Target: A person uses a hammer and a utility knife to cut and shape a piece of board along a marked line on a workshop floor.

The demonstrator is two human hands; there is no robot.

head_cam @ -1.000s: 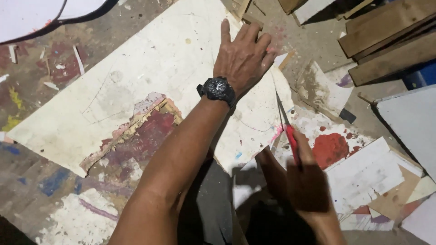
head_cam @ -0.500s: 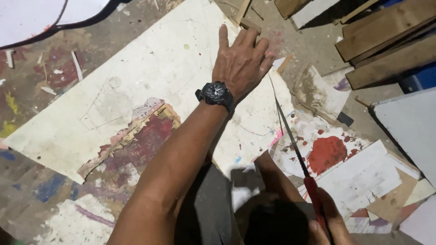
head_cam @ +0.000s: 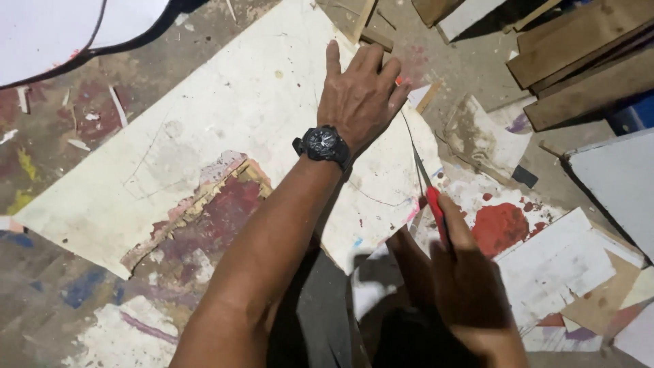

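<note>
Off-white, paint-flecked sheet of thin board (head_cam: 225, 136), large and roughly rectangular, lying flat on the paint-stained floor (head_cam: 61, 300); a patch near its lower edge is peeled back to a dull red layer (head_cam: 218, 218).

Our left hand (head_cam: 357, 95): fingers spread and flat, palm pressed down on the sheet near its right edge, gripping nothing. A black wristwatch (head_cam: 321, 144) sits on that wrist.

Our right hand (head_cam: 470, 286): fingers clenched round the red handle of a slim-bladed cutting knife (head_cam: 429, 197), the grey blade pointing away from us with its tip on the sheet, just beside the left hand's little finger. A thin dark line runs on from the tip towards the sheet's far edge.

Step in hand, as we judge it: a cut along the right side of the sheet, the blade drawn towards us while the left hand pins the board. The next move calls for steady pressure, a straight pull along the line, and the left fingers kept off the blade's path.

Against half a second ago: the right hand has come up from the bottom of the view and the knife lies further up the sheet, much where it lay a second ago. The left hand has stayed planted in the same spot.

Surroundings: brown wooden planks (head_cam: 579, 61) stacked at upper right; white panel offcuts (head_cam: 558, 266) and a red paint blotch (head_cam: 504, 228) at right; a white curved board (head_cam: 48, 34) at upper left.
</note>
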